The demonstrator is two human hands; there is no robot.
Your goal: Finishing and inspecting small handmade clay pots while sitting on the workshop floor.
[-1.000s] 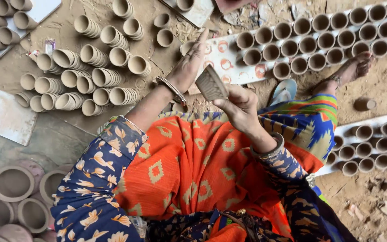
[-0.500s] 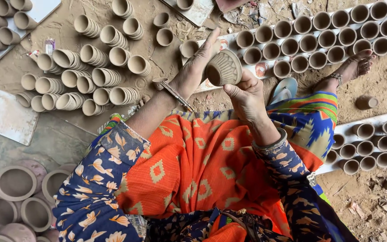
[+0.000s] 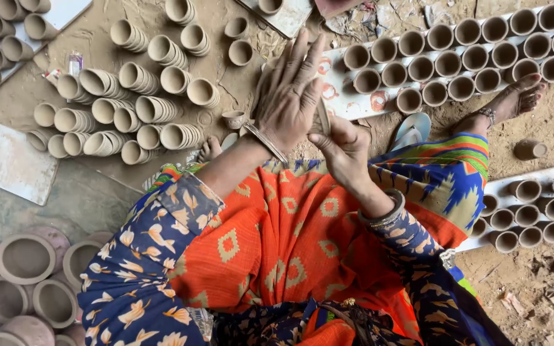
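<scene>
At far left, wide round terracotta bowls [image 3: 24, 258] are sitting on the ground, with a flat pale stone slab [image 3: 14, 163] lying above them. Beside these, nested stacks of small unfired clay cups [image 3: 139, 109] are lying on their sides on the earth floor [image 3: 238, 90], mouths mostly facing right and up.

At centre, the left hand [image 3: 290, 96] is lying flat, fingers spread and pointing up-frame, pressing against a small grey-brown clay cup [image 3: 322, 116]. The right hand [image 3: 344, 147] is meeting it from below, its grip closing on the cup's lower side. The cup is sandwiched between both palms, above the orange patterned cloth [image 3: 290, 224] over the lap. It is mostly hidden; only an edge is showing, so its long axis and mouth direction cannot be told.

At right, finished cups [image 3: 456, 57] are standing upright in rows on a long white board [image 3: 338, 96]. Judging from this, many pieces are done and one is being handled.
</scene>
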